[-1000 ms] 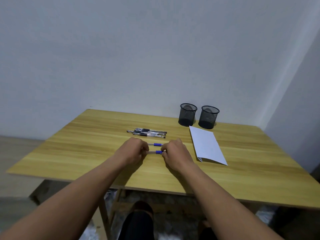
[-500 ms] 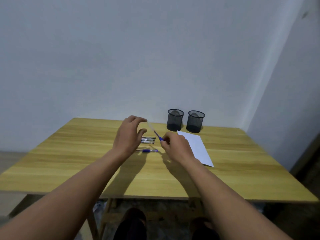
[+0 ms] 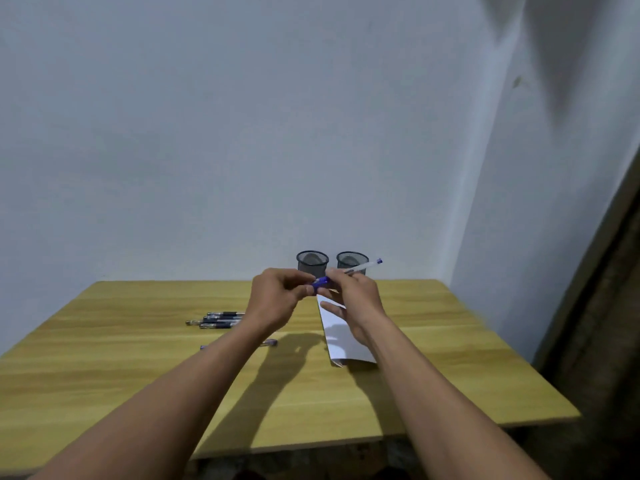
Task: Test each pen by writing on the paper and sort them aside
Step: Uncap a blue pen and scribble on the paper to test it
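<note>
The single head-worn camera looks forward and slightly down from the near edge of the table (image 3: pixel 104 375), close above both forearms, taking in its far edge and the wall (image 3: pixel 242 133) behind.

Two mesh cups (image 3: pixel 312 264) stood at frame centre, one sheet of paper (image 3: pixel 341 336) lay below them, and perhaps five pens showed: three (image 3: pixel 221 320) clustered mid-left, one (image 3: pixel 268 342) apart, one (image 3: pixel 362 268) held.

No text, label, brand, number or sign can be read anywhere; any print on the pens (image 3: pixel 221 320) at nine o'clock is too small to tell.
</note>
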`<state>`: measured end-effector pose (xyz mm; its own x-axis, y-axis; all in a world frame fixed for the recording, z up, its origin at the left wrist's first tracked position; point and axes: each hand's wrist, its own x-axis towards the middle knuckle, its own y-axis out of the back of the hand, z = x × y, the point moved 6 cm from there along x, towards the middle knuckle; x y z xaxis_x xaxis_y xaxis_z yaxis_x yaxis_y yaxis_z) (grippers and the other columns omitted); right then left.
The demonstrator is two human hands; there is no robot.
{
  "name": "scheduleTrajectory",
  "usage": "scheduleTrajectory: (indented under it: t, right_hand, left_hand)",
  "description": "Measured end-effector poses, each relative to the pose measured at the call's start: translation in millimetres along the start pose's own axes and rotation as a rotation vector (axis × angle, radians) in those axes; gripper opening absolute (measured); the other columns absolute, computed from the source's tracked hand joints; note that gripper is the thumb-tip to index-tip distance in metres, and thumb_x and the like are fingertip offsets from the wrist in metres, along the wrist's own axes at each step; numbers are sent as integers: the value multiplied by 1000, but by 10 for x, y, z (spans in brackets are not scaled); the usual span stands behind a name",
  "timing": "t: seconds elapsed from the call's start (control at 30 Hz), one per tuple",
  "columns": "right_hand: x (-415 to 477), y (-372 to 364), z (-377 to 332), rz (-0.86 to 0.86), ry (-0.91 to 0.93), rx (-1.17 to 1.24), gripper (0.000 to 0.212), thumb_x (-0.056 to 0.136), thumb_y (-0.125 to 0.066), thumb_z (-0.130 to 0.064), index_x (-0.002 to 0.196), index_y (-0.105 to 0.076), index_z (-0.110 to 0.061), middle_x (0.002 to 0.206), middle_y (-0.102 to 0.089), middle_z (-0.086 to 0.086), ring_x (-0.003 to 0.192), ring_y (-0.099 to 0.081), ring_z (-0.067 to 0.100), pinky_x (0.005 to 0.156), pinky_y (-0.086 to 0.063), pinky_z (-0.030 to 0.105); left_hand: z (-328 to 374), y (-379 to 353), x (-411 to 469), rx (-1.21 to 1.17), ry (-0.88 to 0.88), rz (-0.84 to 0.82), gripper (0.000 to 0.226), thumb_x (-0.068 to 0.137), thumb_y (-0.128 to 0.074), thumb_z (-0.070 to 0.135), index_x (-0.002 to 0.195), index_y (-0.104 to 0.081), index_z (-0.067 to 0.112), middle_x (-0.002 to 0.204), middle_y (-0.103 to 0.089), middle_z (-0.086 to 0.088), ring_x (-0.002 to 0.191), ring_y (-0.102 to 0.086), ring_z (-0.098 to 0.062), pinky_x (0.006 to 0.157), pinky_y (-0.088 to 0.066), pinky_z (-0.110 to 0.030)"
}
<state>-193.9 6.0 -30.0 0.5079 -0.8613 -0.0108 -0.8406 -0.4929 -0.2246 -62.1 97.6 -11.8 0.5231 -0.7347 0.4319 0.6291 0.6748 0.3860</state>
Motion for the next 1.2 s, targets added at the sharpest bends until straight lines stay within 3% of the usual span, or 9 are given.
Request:
scheduleTrajectory:
  t: [0.1, 0.23, 0.33, 0.47, 0.63, 0.73, 0.93, 1.1, 1.2]
  right_hand:
    - [98, 69, -53, -10, 7, 50, 14, 99, -66, -16, 95, -69, -2, 89, -72, 14, 68, -69, 11, 72, -63, 28]
    - [203, 57, -61, -13, 8, 102, 17, 97, -68, -14, 91, -69, 1, 76, -70, 11, 60, -67, 10, 69, -63, 23]
    - [326, 27, -88, -21, 27, 96, 17, 97, -68, -11, 89, -69, 3, 74, -69, 14, 56, -66, 11, 65, -62, 21]
    - [538, -12, -136, -36, 29, 112, 17, 98, -65, -7, 89, -68, 7, 71, -69, 15, 56, -66, 15, 62, -61, 20]
    - [765, 6, -68, -18, 9, 160, 14, 97, -65, -5, 93, -67, 8, 69, -70, 14, 55, -69, 15, 60, -61, 22]
    - [885, 35, -23, -20, -3, 156, 14, 97, -66, -6, 94, -67, 8, 67, -71, 12, 55, -69, 14, 60, -60, 21]
    - [1053, 88, 35, -31, -7, 133, 16, 97, -65, -6, 86, -69, 6, 69, -71, 13, 54, -69, 14, 59, -60, 20]
    - [1148, 85, 155, 3, -46, 202, 13, 96, -66, -4, 91, -68, 8, 71, -71, 16, 56, -71, 15, 59, -60, 21]
    - [1178, 71, 207, -10, -52, 202, 14, 98, -64, -4, 88, -67, 5, 69, -70, 14, 55, -70, 14, 61, -61, 20]
  left_hand:
    - [115, -21, 65, 31, -37, 22, 17, 82, -77, 8, 96, -79, 16, 80, -73, 10, 74, -65, 14, 66, -43, -1]
    - [177, -41, 102, 17, -82, 17, 19, 82, -76, 2, 98, -79, 11, 74, -71, 11, 66, -66, 9, 63, -44, -3]
    - [169, -16, 222, 120, -140, 18, 14, 87, -74, 12, 99, -79, 14, 70, -70, 9, 60, -60, 11, 61, -40, -4]
    - [85, -19, 471, 177, -118, -16, 12, 89, -71, 14, 97, -80, 17, 63, -65, 19, 59, -58, 5, 61, -42, -11]
    - [-61, -103, 681, 129, -80, 19, 15, 83, -77, 13, 96, -81, 20, 84, -77, 7, 79, -69, -2, 74, -53, -17]
    - [-185, -172, 718, -1, -19, 54, 15, 82, -78, 11, 94, -81, 20, 88, -77, 7, 84, -70, -1, 76, -51, -13]
    - [-337, -251, 896, -42, 77, -53, 6, 84, -75, 17, 86, -81, 19, 68, -73, -4, 64, -65, -18, 73, -57, -39]
    - [-309, -277, 960, 126, -2, -11, 9, 84, -74, 15, 89, -81, 19, 57, -64, 19, 53, -56, 4, 55, -40, -10]
    - [-399, -310, 970, 96, 36, -35, 10, 85, -73, 16, 92, -81, 15, 58, -66, 11, 48, -54, 4, 50, -35, -7]
